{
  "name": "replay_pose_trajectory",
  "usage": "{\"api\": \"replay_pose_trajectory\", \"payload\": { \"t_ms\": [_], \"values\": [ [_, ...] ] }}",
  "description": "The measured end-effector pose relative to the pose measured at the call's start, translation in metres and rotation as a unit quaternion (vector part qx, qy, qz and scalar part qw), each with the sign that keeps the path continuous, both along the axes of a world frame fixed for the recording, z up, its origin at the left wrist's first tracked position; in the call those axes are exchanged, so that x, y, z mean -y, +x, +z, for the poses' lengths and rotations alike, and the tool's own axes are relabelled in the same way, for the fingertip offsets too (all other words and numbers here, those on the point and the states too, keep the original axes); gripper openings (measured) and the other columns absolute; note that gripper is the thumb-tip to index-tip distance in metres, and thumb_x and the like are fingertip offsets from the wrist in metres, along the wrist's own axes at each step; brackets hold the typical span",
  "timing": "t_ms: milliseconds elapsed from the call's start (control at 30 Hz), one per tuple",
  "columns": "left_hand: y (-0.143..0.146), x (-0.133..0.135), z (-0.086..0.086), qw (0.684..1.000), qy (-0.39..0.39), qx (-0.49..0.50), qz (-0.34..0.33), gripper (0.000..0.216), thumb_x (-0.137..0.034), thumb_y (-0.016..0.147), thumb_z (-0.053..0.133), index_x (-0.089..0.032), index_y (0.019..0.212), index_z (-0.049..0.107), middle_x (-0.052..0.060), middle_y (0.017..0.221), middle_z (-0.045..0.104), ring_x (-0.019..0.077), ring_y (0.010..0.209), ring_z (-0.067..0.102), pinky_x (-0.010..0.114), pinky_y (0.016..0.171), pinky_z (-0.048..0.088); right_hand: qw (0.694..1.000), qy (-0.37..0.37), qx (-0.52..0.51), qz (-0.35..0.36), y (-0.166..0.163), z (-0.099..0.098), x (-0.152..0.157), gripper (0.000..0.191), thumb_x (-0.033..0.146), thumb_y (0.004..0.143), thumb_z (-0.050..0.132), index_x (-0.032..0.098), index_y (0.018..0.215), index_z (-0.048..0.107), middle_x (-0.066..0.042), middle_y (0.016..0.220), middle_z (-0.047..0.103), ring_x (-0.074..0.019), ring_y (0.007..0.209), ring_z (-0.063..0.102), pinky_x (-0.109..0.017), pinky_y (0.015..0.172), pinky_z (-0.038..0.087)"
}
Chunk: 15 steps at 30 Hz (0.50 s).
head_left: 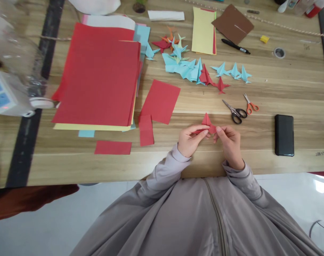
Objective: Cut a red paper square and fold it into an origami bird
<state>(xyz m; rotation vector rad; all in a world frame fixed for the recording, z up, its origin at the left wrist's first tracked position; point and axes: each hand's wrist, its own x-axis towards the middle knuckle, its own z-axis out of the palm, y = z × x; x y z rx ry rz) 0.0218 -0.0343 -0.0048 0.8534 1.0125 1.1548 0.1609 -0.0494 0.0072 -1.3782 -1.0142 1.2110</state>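
A small folded red paper piece (pixel 206 120) is pinched between both hands near the table's front edge, its pointed tip facing away from me. My left hand (pixel 192 139) grips its left side, thumb on top and fingers beneath. On its right corner, my right hand (pixel 229 141) pinches with thumb and forefinger. Farther back lie several folded paper cranes: a light blue cluster (pixel 187 68), red ones (pixel 221 85) and a row of blue ones (pixel 235 71). Black-handled scissors (pixel 239 115) and smaller orange-handled scissors (pixel 252 106) rest to the right of my hands.
Left of my hands are a tall stack of red sheets (pixel 100 78), a loose red square (pixel 162 101) and red strips (pixel 112 147). A black phone-like slab (pixel 284 135) lies at right. Yellow paper (pixel 204 32), brown paper (pixel 232 23) and a black pen (pixel 235 46) lie at the back.
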Motion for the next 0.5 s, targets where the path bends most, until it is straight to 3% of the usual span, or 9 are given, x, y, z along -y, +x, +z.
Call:
{"api": "replay_pose_trajectory", "payload": {
  "t_ms": [167,300,500],
  "values": [
    [0.0004,-0.0002,-0.0006,1.0,-0.008,-0.007,0.01,0.023,-0.031,0.065,0.08,-0.017,0.082,0.074,0.003,0.07,0.072,0.0146,0.059,0.067,0.03,0.066,0.058,0.999,0.031,-0.032,0.029,-0.0026,0.0004,0.0013,0.023,0.034,0.074,0.074,0.022,0.091,0.064,0.0,0.08,0.071,-0.0129,0.064,0.065,-0.028,0.063,0.055],
    [0.0004,-0.0005,-0.0004,1.0,-0.008,-0.006,0.009,0.024,-0.031,0.061,0.082,-0.017,0.079,0.074,0.003,0.072,0.073,0.0145,0.059,0.067,0.03,0.065,0.058,0.998,0.025,-0.031,0.057,-0.0016,-0.0009,0.0028,0.021,0.032,0.076,0.071,0.023,0.094,0.065,0.0,0.079,0.071,-0.0144,0.067,0.066,-0.031,0.068,0.056],
    [0.0011,-0.0014,-0.0025,0.998,-0.02,0.054,0.001,0.015,-0.024,0.061,0.083,-0.018,0.072,0.075,0.001,0.065,0.071,0.0115,0.055,0.064,0.025,0.058,0.056,0.998,0.015,-0.049,0.048,-0.0012,-0.0012,0.0026,0.011,0.024,0.076,0.07,0.021,0.087,0.071,0.0,0.073,0.072,-0.0138,0.063,0.066,-0.03,0.064,0.055]
  ]
}}
